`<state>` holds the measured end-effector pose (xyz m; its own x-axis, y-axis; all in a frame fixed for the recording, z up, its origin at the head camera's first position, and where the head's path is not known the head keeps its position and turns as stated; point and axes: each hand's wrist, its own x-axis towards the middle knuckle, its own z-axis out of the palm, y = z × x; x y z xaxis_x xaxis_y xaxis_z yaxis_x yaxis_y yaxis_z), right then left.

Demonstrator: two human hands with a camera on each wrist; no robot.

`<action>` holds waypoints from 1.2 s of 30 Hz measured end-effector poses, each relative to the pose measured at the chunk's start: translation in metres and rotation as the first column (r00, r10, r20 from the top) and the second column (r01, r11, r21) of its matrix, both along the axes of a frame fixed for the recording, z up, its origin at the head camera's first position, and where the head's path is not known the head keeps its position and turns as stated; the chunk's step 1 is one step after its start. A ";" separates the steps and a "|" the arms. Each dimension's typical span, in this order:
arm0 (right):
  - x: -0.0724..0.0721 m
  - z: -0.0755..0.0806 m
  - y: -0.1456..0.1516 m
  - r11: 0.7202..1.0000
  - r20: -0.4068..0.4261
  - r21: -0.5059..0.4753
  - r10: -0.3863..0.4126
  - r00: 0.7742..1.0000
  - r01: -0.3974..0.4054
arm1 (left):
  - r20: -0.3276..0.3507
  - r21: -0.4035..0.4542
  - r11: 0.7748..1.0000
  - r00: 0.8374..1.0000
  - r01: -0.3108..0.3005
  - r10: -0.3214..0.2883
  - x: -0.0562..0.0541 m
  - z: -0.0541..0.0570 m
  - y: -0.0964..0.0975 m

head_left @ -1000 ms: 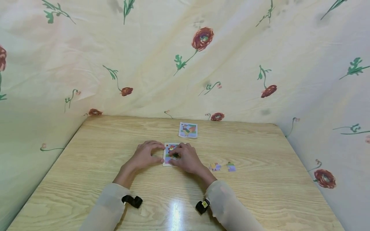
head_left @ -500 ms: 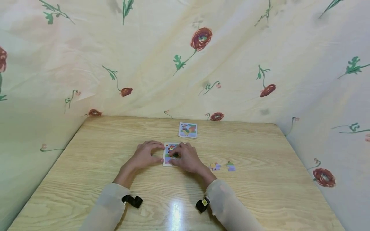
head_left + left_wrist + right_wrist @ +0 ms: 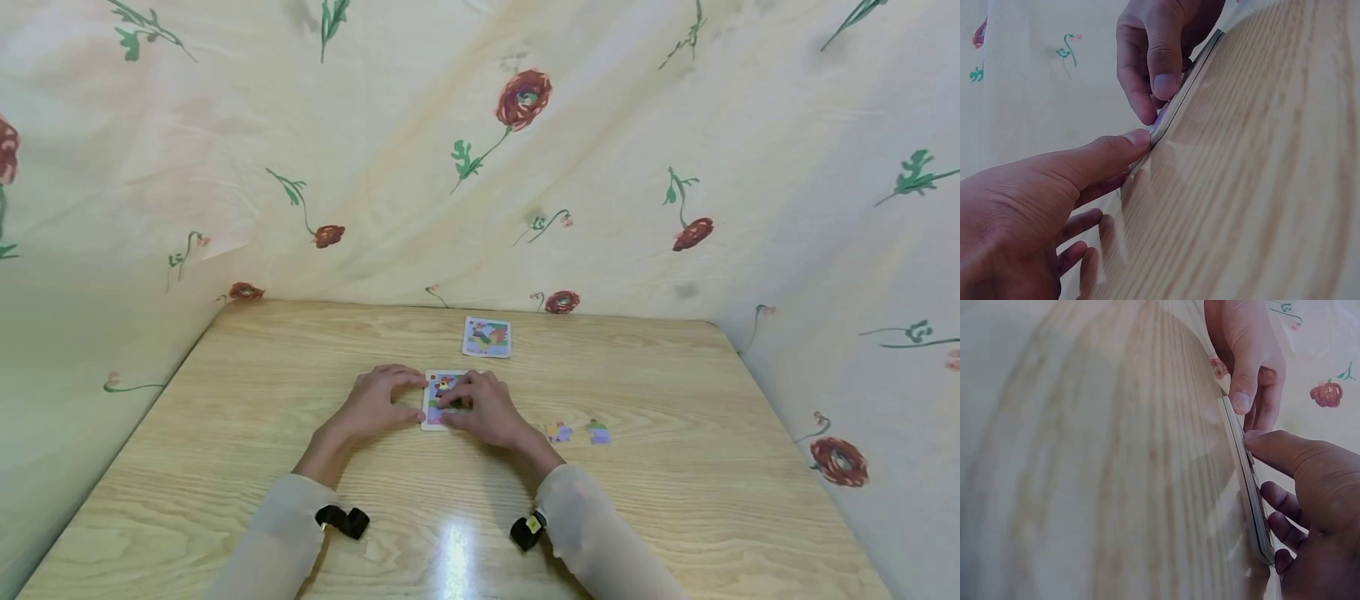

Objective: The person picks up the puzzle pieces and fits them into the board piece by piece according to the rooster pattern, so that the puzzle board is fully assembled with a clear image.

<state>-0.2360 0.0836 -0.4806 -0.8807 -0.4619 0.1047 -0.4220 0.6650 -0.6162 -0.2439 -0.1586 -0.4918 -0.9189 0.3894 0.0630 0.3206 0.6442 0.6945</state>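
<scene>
A small jigsaw puzzle board (image 3: 433, 406) with a pale rim lies flat on the table, its colourful animal picture partly hidden by my right hand. My left hand (image 3: 381, 403) holds the board's left edge, with thumb and forefinger spread at its near and far corners. Over the board's right half lies my right hand (image 3: 486, 410), fingers bent and tips on the puzzle surface. In the right wrist view its thumb (image 3: 1272, 447) touches the top of the board. Whether a piece is pinched under these fingers is hidden. Two loose puzzle pieces, one yellow and lilac (image 3: 559, 432), one green and lilac (image 3: 599, 432), lie to the right.
Behind the board lies a picture card (image 3: 487, 337) showing a colourful animal. The wooden table (image 3: 285, 358) ends at a flowered cloth (image 3: 390, 167) that hangs at the back and both sides. Black straps (image 3: 343, 522) with small devices sit on both wrists.
The right hand shifts very slightly on the puzzle. The left hand keeps its hold on the board's edge, and the loose pieces and card stay in place.
</scene>
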 end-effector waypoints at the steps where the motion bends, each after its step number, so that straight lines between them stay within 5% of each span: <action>1: 0.000 0.000 0.000 1.000 0.002 0.000 0.000 1.000 0.000 | -0.001 0.003 1.000 1.000 0.001 -0.001 0.000 0.000 0.000; 20: -0.004 0.001 0.001 1.000 0.045 0.004 -0.009 0.999 0.008 | 0.006 0.008 1.000 1.000 0.006 -0.006 -0.001 0.001 -0.001; 29: 0.000 0.002 0.003 0.996 -0.073 0.066 0.067 0.995 -0.063 | 0.001 -0.007 1.000 1.000 0.000 0.000 -0.001 -0.001 0.001; 36: -0.002 0.003 0.002 0.995 -0.087 0.078 0.066 0.994 -0.059 | -0.005 -0.012 1.000 1.000 -0.006 0.006 -0.003 -0.001 0.000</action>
